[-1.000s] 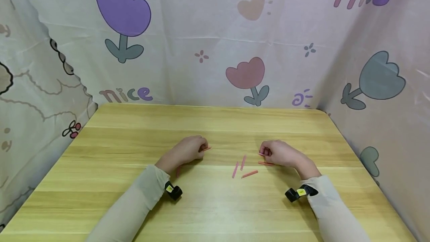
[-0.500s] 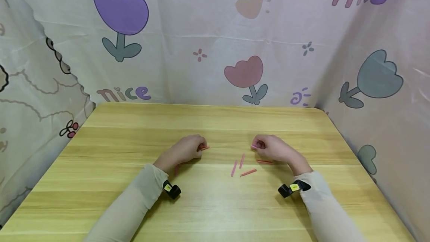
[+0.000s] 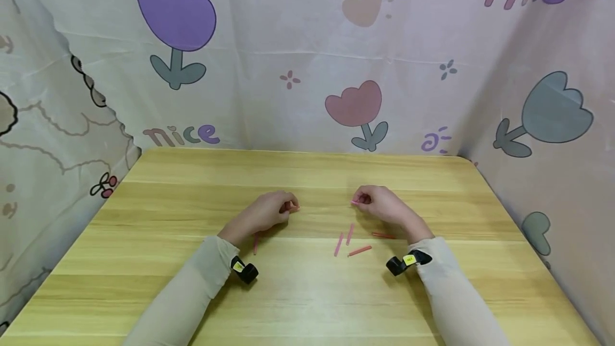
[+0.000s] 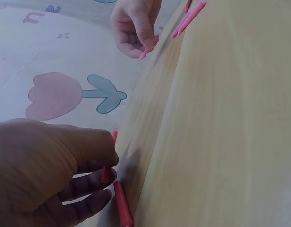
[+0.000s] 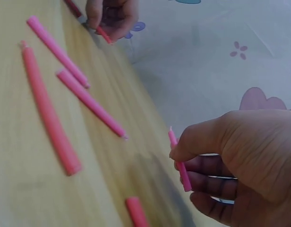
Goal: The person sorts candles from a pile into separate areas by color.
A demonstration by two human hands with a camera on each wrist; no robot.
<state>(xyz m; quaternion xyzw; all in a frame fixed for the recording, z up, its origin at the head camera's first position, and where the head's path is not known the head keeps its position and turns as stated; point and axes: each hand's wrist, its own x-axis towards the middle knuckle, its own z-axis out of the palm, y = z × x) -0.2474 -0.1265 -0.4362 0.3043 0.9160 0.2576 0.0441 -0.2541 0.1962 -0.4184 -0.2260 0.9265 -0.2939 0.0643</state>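
Pinched between thumb and fingers of my left hand [image 3: 274,211] is a slim red candle [image 4: 107,174], held over the far half of the table. My right hand [image 3: 381,204] pinches a pink candle [image 5: 184,179] by its middle, its wick pointing up in the right wrist view. Between the hands and a little nearer lie two pink candles [image 5: 92,104] side by side and a red candle [image 5: 50,111]. Another red candle [image 3: 383,235] lies below my right hand. Close under my left wrist lies one more candle [image 3: 255,244], partly covered by the hand in the left wrist view.
The candles lie on a wood-grain table [image 3: 312,298]. A pale cloth [image 3: 269,25] printed with flowers hangs behind its far edge and along both sides. A small black camera [image 3: 245,270] sits on each wrist.
My right hand has lifted the pink candle and moved left and away from me, nearer my left hand. My left hand has barely moved, still holding its candle; the candles on the table stay put.
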